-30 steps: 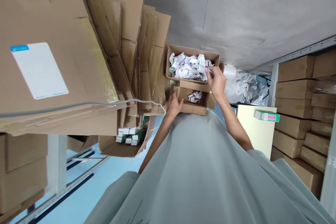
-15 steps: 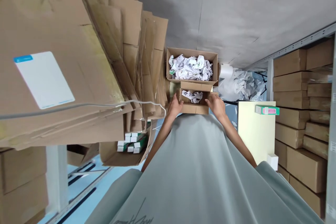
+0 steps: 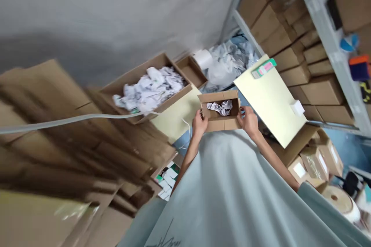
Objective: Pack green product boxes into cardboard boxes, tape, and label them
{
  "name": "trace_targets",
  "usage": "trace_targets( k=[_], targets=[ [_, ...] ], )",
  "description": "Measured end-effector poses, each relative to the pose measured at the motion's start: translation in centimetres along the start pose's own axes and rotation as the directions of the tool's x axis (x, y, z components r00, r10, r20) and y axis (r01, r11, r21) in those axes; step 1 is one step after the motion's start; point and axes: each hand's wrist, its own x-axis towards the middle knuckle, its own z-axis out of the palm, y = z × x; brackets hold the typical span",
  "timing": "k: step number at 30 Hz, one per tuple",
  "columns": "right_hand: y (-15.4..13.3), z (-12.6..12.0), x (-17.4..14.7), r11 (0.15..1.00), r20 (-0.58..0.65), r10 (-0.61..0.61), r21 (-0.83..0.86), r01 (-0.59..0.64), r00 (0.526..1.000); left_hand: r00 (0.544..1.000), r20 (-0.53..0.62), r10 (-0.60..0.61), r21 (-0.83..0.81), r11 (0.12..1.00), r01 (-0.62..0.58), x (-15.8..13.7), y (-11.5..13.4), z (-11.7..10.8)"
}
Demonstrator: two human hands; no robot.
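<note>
Both hands, the left hand point(image 3: 199, 122) and the right hand point(image 3: 248, 119), grip opposite sides of a small open brown cardboard box point(image 3: 222, 112) holding crumpled white paper point(image 3: 220, 107), just off the pale yellow tabletop's point(image 3: 269, 96) near edge.

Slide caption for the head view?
Both hands, left and right, hold a small box with crumpled paper inside.

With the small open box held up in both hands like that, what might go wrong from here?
The small box is open-topped, gripped at its sides by the left hand and right hand; if it tips, the crumpled paper could spill. A grey cable runs close to the left arm and might snag. The view is motion-blurred, so footing among the floor boxes looks uncertain.
</note>
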Motion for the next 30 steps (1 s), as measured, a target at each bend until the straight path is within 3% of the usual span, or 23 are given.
trace_targets(
  k=[4, 8, 13, 18, 23, 27, 30],
  targets=[
    [5.0, -2.6, -3.8, 0.984, -0.14, 0.176, 0.03, -0.173, 0.974, 0.975, 0.184, 0.125, 0.051, 0.989, -0.137, 1.2, 5.1, 6.2],
    [10.2, -3.0, -4.9, 0.893, -0.206, 0.449, 0.142, -0.427, 0.869, 0.9, 0.321, 0.295, 0.049, 0.944, -0.327, 1.6, 9.9, 10.7],
    [15.9, -1.8, -3.9, 0.881, -0.215, 0.437, 0.298, -0.368, 0.873, 0.902, 0.298, 0.313, 0.208, 0.901, -0.381, 4.5, 15.5, 15.7],
    [24.6, -1.6, -0.3, 0.78, -0.1, 0.564, 0.391, -0.488, 0.82, 0.866, 0.41, 0.286, 0.241, 0.882, -0.405, 6.6, 20.0, 23.3],
    [31.6, -2.6, 1.4, 0.786, -0.209, 0.566, 0.427, -0.446, 0.797, 0.859, 0.394, 0.327, 0.239, 0.866, -0.439, 7.3, 23.6, 30.3],
    [34.8, -2.6, 2.7, 0.731, -0.029, 0.602, 0.421, -0.536, 0.798, 0.866, 0.438, 0.243, 0.392, 0.815, -0.427, 8.6, 25.5, 34.0],
    [36.0, -2.2, 3.6, 0.703, 0.059, 0.611, 0.418, -0.575, 0.79, 0.859, 0.473, 0.196, 0.492, 0.75, -0.442, 9.7, 26.0, 35.3]
  ],
)
